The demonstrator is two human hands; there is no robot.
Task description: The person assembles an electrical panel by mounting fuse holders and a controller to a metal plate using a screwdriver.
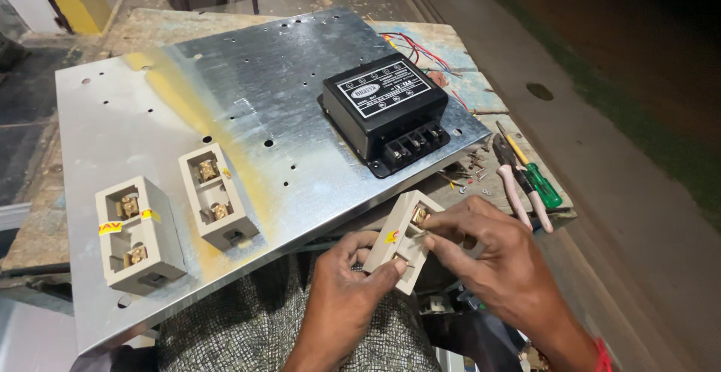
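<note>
My left hand grips the lower end of a beige ceramic fuse holder with brass terminals, held tilted over my lap. The fingers of my right hand pinch its upper end beside a brass terminal. Two matching beige fuse holders lie on the left part of a galvanized metal sheet. A black rectangular box with a white label and a row of terminals sits on the sheet's right side.
Pink-handled pliers and a green and yellow screwdriver lie on the worn wooden table's right edge, with small screws beside them. Red wires trail behind the black box. Concrete ground and grass lie to the right.
</note>
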